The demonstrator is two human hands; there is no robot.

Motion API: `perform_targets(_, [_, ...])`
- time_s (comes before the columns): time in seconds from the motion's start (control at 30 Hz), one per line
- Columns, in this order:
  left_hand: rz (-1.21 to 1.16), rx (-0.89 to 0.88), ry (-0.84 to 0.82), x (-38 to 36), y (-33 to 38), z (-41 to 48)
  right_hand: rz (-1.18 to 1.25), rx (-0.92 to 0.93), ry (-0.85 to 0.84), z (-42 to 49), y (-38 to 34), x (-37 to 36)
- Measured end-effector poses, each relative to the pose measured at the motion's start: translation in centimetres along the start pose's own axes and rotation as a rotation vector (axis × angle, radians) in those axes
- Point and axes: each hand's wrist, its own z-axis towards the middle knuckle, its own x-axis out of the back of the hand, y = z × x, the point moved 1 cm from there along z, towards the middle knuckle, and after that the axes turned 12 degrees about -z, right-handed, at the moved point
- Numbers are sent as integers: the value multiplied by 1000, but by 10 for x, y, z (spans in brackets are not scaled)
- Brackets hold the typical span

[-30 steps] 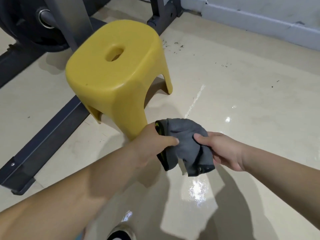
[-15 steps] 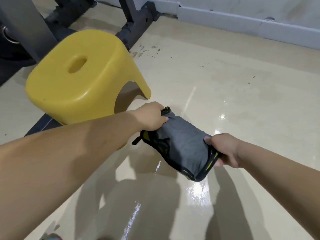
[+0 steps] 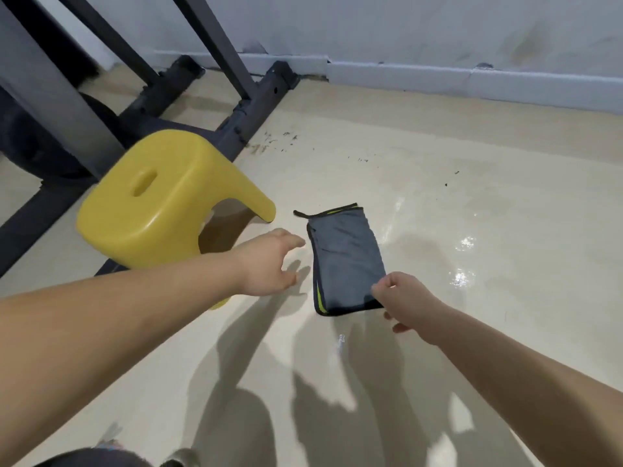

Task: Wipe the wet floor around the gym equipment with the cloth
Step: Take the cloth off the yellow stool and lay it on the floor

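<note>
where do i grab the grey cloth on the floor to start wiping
Probably best to pinch the near short edge of the cloth from above, close to the right hand. It lies folded flat on the floor, so nothing stands up; the stacked layers at that edge offer a lip, and it is the nearest end.

Cloth [image 3: 344, 261]: grey, folded into a flat rectangle, with black edging and yellow-green trim. A black loop sticks out of the far-left corner toward 9 o'clock. It lies flat on the floor [image 3: 505, 230], long axis roughly 12–6.

Floor: beige and glossy, with wet glints at the cloth's 3 o'clock and dark specks at 12–1.

Gym equipment [image 3: 259, 106]: dark steel frame, base rails on the floor at the cloth's 10–11.
</note>
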Motion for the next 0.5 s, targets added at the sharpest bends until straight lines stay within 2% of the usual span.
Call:
perform_targets(0.1, [109, 61, -116, 22, 25, -33, -52, 108, -17, -13, -10, 28])
perform_targets(0.23, [201, 57, -142, 52, 64, -48, -70, 193, 57, -24, -19, 62])
perform_targets(0.33, [284, 3, -148, 49, 80, -14, 12, 177, 114, -14, -18, 67])
perform_targets(0.5, [370, -83, -217, -4, 78, 75, 91, 153, 181, 9, -8, 58])
